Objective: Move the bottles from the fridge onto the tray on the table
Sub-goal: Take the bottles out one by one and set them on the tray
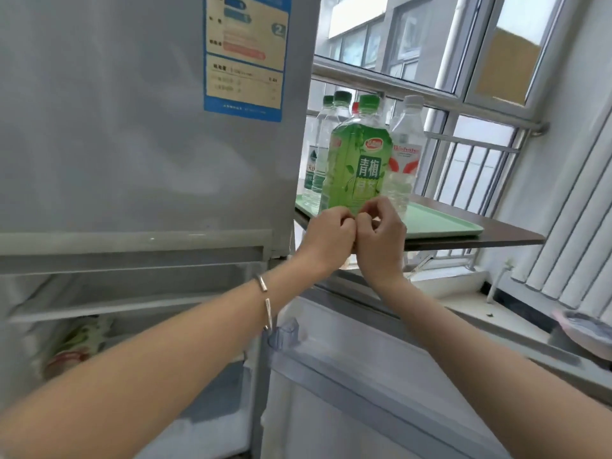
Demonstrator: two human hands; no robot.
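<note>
Both hands, left hand [328,233] and right hand [381,233], are meeting with fingers curled closed, empty, just before the green bottle [356,164] standing at the tray's [443,223] near edge.

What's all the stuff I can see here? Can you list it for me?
Green drink bottle: one, green liquid and green cap, front of the tray, both hands at its base.
Water bottles: at least three clear ones behind it on the tray, caps green or white; a red cap peeks between them.
Tray: one, pale green, on the table.
Table: one, dark brown, by the window.
Fridge: one, grey, on the left, lower door open.
Sticker: one, blue and cream, on the fridge's upper door.
Window: white frames, with railing, behind the table.
Bracelet: one, silver, on the left wrist.
Left hand: fingers curled at the bottle's base.
Right hand: fingers curled beside it.
</note>
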